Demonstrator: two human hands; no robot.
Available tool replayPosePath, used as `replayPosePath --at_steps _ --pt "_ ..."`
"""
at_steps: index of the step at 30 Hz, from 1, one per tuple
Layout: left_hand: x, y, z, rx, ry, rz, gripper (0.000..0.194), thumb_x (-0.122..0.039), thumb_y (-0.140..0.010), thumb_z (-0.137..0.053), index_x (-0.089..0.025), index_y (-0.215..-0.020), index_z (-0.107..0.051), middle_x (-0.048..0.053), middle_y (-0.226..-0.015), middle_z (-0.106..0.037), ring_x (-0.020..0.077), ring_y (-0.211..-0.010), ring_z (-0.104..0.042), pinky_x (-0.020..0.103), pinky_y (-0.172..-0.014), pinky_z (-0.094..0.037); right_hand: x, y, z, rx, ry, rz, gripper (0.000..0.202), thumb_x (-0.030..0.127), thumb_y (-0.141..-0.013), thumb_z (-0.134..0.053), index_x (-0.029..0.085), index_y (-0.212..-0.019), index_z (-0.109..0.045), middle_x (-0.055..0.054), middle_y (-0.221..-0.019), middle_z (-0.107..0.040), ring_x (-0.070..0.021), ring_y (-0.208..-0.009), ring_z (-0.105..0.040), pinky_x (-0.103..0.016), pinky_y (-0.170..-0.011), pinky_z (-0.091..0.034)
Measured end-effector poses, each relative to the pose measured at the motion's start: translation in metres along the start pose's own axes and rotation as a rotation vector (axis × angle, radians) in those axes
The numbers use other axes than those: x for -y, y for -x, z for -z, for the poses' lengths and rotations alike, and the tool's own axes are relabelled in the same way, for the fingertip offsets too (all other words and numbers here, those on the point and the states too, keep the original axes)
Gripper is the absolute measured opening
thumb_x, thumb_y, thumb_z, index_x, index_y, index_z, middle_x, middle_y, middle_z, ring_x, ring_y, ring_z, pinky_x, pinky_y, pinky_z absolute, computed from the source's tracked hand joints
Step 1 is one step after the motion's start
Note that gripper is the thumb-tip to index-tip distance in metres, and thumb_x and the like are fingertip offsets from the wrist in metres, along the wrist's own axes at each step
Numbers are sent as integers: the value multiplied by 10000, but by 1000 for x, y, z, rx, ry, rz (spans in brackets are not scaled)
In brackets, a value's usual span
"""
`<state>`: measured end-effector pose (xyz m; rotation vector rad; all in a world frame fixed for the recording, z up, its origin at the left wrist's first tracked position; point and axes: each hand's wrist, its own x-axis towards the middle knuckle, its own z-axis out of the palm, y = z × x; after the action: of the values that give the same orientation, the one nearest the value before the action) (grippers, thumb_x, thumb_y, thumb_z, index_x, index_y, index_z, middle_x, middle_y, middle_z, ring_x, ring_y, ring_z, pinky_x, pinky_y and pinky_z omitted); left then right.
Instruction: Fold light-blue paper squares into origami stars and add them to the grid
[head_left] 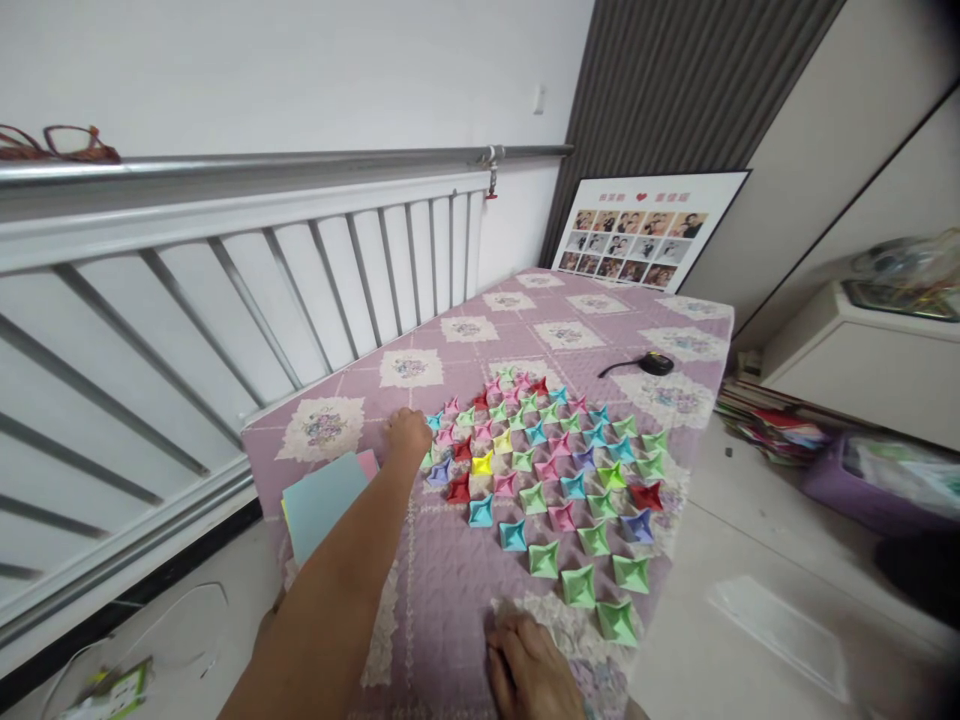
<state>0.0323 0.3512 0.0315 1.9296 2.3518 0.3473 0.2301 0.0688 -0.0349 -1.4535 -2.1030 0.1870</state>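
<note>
Rows of small folded paper boxes [572, 485] with pointed corners cover the middle of the table, in green, blue, pink, red, yellow and purple. My left hand [409, 434] reaches to the left edge of these rows, beside a blue box [434, 422]. Its fingers look curled together, and whatever is in them is hidden behind the hand. Near the front edge, my right hand [534, 662] rests on the cloth with fingers loosely bent, holding nothing visible. Light-blue paper sheets [319, 503] lie partly under my left forearm, with a pink sheet [367, 462] showing behind them.
A quilted purple tablecloth [450, 575] covers the table. A black tape measure [656, 364] lies at the far right. Behind stands a framed photo board [637, 235]. White railing [337, 270] borders the left side, with glasses [67, 145] on its top. A purple bin [862, 490] is at right.
</note>
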Motion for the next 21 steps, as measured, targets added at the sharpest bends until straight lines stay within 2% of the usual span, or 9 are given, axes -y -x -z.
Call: replayPosePath --at_steps 12,17,19,21 --pt "5 3 2 -5 88 1 261 -199 -783 -519 -216 -994 -673 126 -1066 -569 303 -1075 -471 438 -887 -351 2 0 2 20 13 -10 92 224 -865 -509 268 -882 -589 -34 -881 -616 -178 -791 -603 -291 -690 -501" --pt "-2 15 21 -73 204 -34 319 -182 -806 -517 -225 -1109 -608 103 -1161 -550 279 -1120 -458 401 -928 -359 4 -2 4 6 4 -18 94 208 -862 -513 267 -871 -585 -28 -854 -604 -172 -775 -593 -284 -688 -486" --pt "-10 29 33 -109 274 -78 287 -171 -832 -497 -218 -1099 -589 80 -1169 -555 234 -1124 -466 344 -953 -356 5 -1 4 13 14 -22 91 203 -860 -515 262 -856 -584 -27 -829 -595 -173 -758 -585 -284 -672 -478" --pt "-21 54 50 -145 379 -130 222 -183 -866 -463 -213 -1062 -562 56 -1106 -577 181 -1058 -507 287 -913 -390 6 -1 3 22 26 -32 94 196 -859 -513 256 -851 -584 -29 -824 -590 -176 -757 -578 -285 -666 -470"
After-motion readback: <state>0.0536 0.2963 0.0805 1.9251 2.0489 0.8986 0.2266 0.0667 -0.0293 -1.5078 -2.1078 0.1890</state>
